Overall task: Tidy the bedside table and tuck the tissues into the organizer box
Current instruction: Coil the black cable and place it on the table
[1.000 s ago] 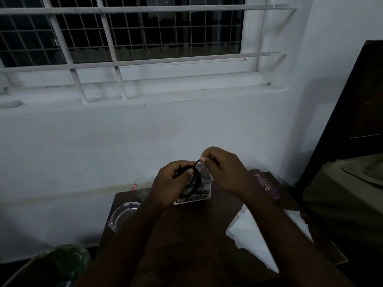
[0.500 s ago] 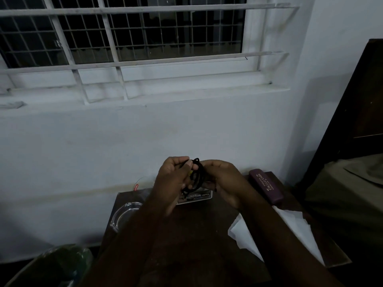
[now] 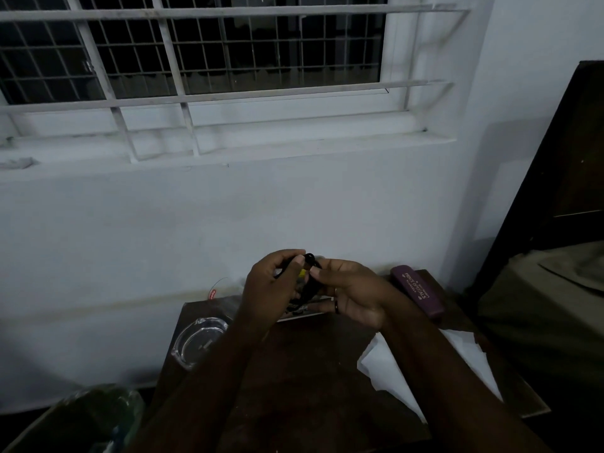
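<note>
Tissues (image 3: 457,364) lie untouched; both hands pinch black cord (image 3: 309,282).

Dark wooden bedside table (image 3: 313,380) below window, white tissues (image 3: 464,361) spread flat at its right edge, clear organizer box (image 3: 304,313) mostly hidden behind hands

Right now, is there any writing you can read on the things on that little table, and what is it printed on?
"PRINCE OPTICALS": on the purple glasses case at the table's back right; a smaller line beneath is too small to read.
Red tag behind the glass ashtray: white lettering, too blurred to read.
White box behind the hands: print hidden, unreadable.
</note>
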Demonstrator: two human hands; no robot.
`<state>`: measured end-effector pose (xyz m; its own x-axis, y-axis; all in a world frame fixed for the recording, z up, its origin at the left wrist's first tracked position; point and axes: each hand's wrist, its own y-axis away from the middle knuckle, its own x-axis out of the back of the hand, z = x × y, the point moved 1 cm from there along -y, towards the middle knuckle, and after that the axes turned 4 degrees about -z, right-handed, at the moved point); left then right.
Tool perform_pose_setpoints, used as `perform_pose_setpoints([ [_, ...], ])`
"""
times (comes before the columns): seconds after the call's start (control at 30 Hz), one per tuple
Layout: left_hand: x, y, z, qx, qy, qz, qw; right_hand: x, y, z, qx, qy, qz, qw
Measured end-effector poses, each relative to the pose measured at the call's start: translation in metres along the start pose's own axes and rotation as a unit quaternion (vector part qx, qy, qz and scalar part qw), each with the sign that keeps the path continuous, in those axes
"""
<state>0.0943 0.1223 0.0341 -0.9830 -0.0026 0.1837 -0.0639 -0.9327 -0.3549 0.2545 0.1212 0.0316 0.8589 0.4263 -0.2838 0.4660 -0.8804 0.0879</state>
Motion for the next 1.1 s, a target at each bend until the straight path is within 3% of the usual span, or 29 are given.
perform_pose_setpoints([
  [0.13,0.000,0.000,-0.005,-0.028,-0.040,-0.006,0.999,0.000,0.001,0.006,-0.017,-0.089,-0.055,0.994],
  [0.27,-0.001,0.001,-0.008,-0.173,-0.180,0.005,0.968,-0.003,0.000,0.015,0.001,-0.182,-0.066,0.981],
  [0.37,-0.001,-0.002,-0.009,-0.192,-0.192,0.024,0.962,-0.006,0.002,0.015,0.027,-0.179,-0.068,0.981],
  [0.43,-0.002,-0.002,-0.008,-0.173,-0.174,0.028,0.969,-0.006,0.003,0.012,0.060,-0.063,-0.010,0.996],
  [0.5,-0.004,-0.002,-0.006,-0.143,-0.145,0.028,0.979,-0.008,0.007,0.005,0.102,0.108,0.087,0.985],
  [0.57,-0.006,-0.002,-0.004,-0.109,-0.105,0.039,0.988,-0.013,0.011,-0.002,0.150,0.279,0.165,0.934],
  [0.67,-0.012,-0.001,0.000,-0.059,-0.046,0.085,0.994,-0.028,0.015,-0.007,0.208,0.503,0.246,0.802],
  [0.73,-0.016,0.000,0.003,-0.060,-0.026,0.122,0.990,-0.033,0.017,-0.003,0.225,0.532,0.280,0.767],
  [0.8,-0.018,0.000,0.004,-0.063,-0.021,0.153,0.986,-0.035,0.020,-0.001,0.235,0.531,0.295,0.759],
  [0.9,-0.017,-0.002,0.000,-0.027,-0.003,0.184,0.983,-0.036,0.022,0.001,0.248,0.498,0.305,0.773],
  [0.93,-0.018,-0.002,-0.002,-0.014,0.014,0.195,0.981,-0.036,0.022,0.003,0.242,0.458,0.301,0.801],
  [1.03,-0.021,0.001,-0.003,0.020,0.080,0.202,0.976,-0.033,0.019,0.006,0.184,0.216,0.227,0.932],
  [1.1,-0.021,0.003,-0.005,0.051,0.124,0.147,0.980,-0.026,0.019,0.004,0.129,0.115,0.169,0.970],
])
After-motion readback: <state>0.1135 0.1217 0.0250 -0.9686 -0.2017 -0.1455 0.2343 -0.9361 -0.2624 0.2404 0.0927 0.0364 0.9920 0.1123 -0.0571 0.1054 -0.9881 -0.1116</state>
